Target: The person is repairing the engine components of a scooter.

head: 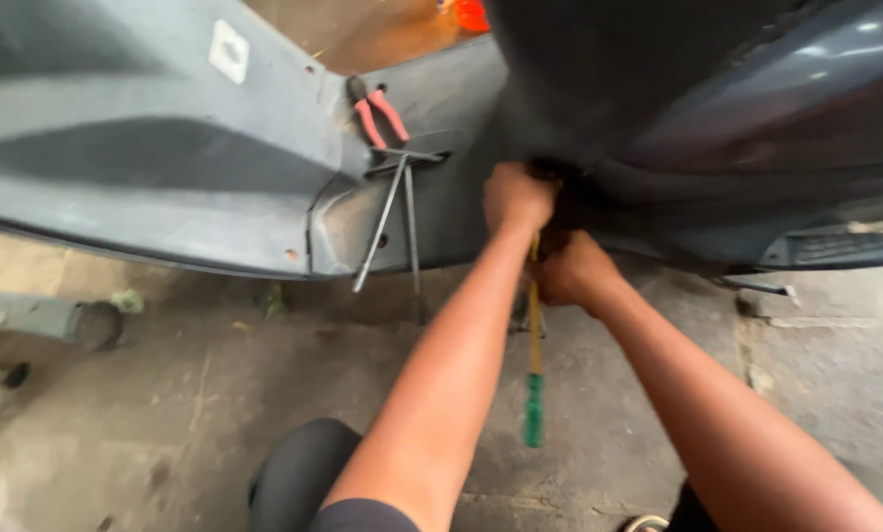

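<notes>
Stained concrete floor [165, 414] fills the lower part of the view, and a grey scooter footboard [165, 148] stretches across the top, its near edge running from the left side toward the middle. Beyond it, at the top right, sits the darker glossy body panel [756, 108] of the scooter.

On the footboard, close to its right end, lie red-handled pliers [377, 116], and just below them two long T-handle wrenches [394, 212] hang with their shafts pointing down over the near edge.

Both arms reach up from the bottom of the view into the dark gap where the footboard meets the body panel. The left hand [516, 197] is curled into a fist at the mouth of that gap; whatever it clasps is hidden in shadow, so I cannot tell what it grips. The right hand [574, 271] sits just below and beside it, nearly touching, fingers folded around the upper shaft of a screwdriver [534, 394]. The tool hangs almost upright between the two forearms, its yellowish shaft running down to a green handle end above the floor.

A dark knee [298, 473] shows at the bottom edge.
</notes>
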